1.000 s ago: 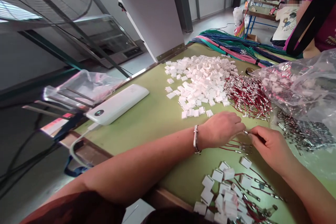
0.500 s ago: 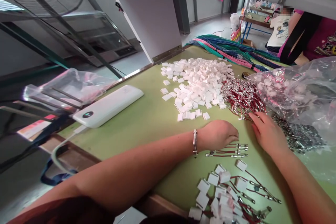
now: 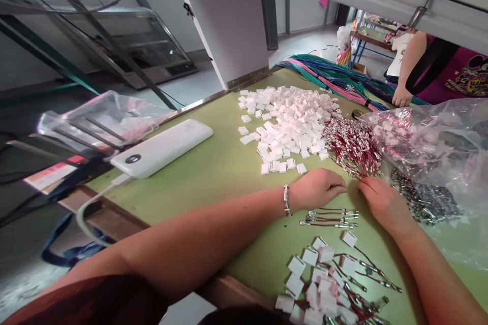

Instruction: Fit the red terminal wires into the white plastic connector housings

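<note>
My left hand (image 3: 318, 188), with a bracelet at the wrist, is closed in a pinch above the green tabletop; whatever its fingertips hold is too small to make out. Close by on the right, my right hand (image 3: 383, 204) is also pinched, at the near edge of a pile of short red wires with metal terminals (image 3: 354, 144). What is between its fingers is hidden. Just below my left hand, several red terminal wires (image 3: 330, 218) lie side by side in a row. Nearer to me is a heap of white connector housings (image 3: 295, 284), some with red wires in them.
A large pile of loose white housings (image 3: 293, 111) covers the table's middle. Clear plastic bags (image 3: 453, 137) and dark metal terminals (image 3: 427, 198) lie at right. A white power bank (image 3: 163, 150) with a cable sits left. Wire bundles (image 3: 324, 73) lie behind, near another person's hand (image 3: 402, 96).
My right hand has drawn back slightly toward me, and its fingers have closed. My left hand has lifted a little off the wire row. The other person's hand now shows by the wire bundles.
</note>
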Tool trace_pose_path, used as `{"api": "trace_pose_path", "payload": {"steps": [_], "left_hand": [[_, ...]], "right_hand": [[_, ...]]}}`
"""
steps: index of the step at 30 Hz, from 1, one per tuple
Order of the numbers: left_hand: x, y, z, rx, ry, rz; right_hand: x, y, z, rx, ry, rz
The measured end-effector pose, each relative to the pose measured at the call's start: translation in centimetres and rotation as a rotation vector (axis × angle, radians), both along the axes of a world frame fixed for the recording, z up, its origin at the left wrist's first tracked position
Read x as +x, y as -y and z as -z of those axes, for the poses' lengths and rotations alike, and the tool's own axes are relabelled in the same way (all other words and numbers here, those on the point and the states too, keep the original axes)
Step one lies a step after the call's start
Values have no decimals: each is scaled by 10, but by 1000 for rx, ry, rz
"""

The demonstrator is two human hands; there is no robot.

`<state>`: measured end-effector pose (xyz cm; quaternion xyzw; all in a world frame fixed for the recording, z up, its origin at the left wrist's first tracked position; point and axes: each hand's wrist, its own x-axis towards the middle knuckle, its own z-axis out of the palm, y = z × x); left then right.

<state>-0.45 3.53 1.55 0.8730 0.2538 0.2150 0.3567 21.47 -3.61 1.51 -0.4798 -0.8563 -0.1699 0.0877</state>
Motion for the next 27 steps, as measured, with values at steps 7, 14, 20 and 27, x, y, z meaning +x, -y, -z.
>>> {"api": "trace_pose_path", "payload": {"steps": [7, 14, 20, 27], "left_hand": [[2, -1, -9, -724, 202, -106], [10, 9, -8, -1237, 340, -57], [11, 10, -11, -1235, 425, -168], [5, 5, -15, -1121, 427, -211]], "right_hand": [[-15, 17, -1, 268, -154, -146], [-44, 26, -14, 196, -107, -382], [-50, 25, -16, 82, -173, -387], [-41, 26, -9, 123, -347, -269]]}}
